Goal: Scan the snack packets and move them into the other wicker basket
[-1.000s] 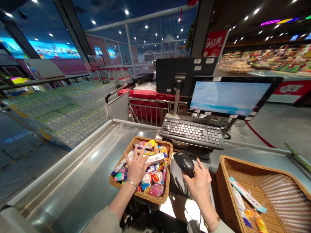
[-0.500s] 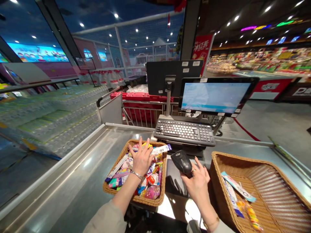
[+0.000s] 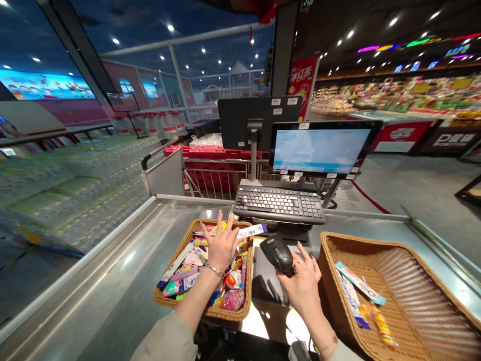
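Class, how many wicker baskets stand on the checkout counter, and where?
2. The full basket sits under the left hand, which holds a packet; the near-empty basket sits right of the right hand, which holds the scanner. None seems hidden.

Your desk (image 3: 112,281) is bare at 9 o'clock, so a hand can slide there. The keyboard (image 3: 280,204) blocks 12 o'clock. The full basket (image 3: 199,313) walls off 11 o'clock, and the right basket (image 3: 421,286) walls off 2 o'clock.
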Tool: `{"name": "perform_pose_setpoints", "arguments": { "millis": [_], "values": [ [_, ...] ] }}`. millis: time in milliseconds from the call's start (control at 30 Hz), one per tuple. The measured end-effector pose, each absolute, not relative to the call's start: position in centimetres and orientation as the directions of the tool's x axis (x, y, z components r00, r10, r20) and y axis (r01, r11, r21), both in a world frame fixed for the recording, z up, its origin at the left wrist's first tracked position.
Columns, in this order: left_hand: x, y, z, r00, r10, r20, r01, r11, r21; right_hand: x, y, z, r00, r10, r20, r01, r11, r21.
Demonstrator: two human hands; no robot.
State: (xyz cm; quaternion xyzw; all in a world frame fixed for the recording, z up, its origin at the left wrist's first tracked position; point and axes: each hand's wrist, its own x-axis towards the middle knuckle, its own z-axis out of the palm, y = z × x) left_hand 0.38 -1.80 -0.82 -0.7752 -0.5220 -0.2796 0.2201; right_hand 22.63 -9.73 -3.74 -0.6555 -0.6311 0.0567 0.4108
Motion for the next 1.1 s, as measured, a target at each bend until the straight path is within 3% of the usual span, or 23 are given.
{"name": "perform_pose_setpoints", "arguments": {
  "millis": [1100],
  "values": [
    [3.0,-0.5,-0.3,0.352,0.649,0.674,0.897,-0.439,-0.046,24.1,-10.9,-2.1,0.206,0.894,0.398,0.769,0.104,-0.631]
  ]
}}
